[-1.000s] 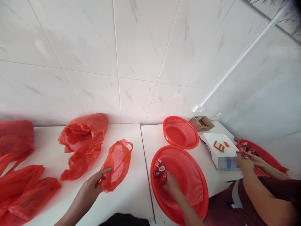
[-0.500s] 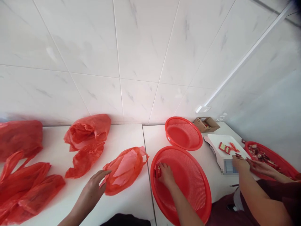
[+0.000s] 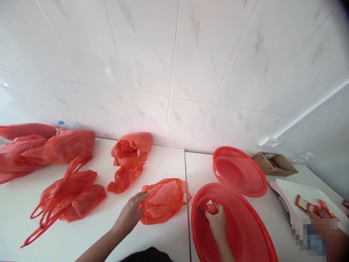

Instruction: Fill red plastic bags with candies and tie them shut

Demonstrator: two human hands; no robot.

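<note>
My left hand (image 3: pixel 130 215) rests on the white table (image 3: pixel 89 233), its fingers curled onto the near edge of a crumpled red plastic bag (image 3: pixel 165 199). My right hand (image 3: pixel 217 222) is inside the near red mesh basket (image 3: pixel 253 233), fingers closed on a few small red wrapped candies (image 3: pixel 212 208) at the basket's left side. A second, empty red basket (image 3: pixel 239 171) sits just behind it.
More red plastic bags lie to the left: (image 3: pixel 130 160), (image 3: pixel 71 193), (image 3: pixel 40 145). A small cardboard box (image 3: pixel 275 163) stands at the back right. A white scale tray (image 3: pixel 305 196) with red packets is at right, where another person's blurred hand (image 3: pixel 324 233) works.
The view has swung left, shifting everything rightward. My left hand now touches the bag, which has crumpled flatter. My right hand has gathered candies at the basket's left side.
</note>
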